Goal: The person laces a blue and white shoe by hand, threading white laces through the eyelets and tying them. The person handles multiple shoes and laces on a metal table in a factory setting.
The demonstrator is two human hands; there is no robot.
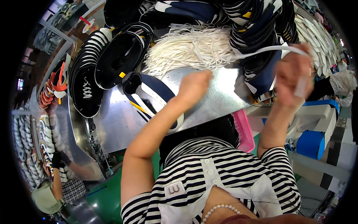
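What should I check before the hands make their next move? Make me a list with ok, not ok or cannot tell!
1. Right hand has a lace: ok. A white lace runs from it.
2. That lace is free of the lace pile: cannot tell. Its other end blends in at the pile's right side.
3. Left hand is empty: cannot tell. The fingertips are blurred and partly hidden.
4. Navy-and-white shoe upper is on the metal table: ok.
5. A hand is steadying that upper: not ok. Neither hand holds it.
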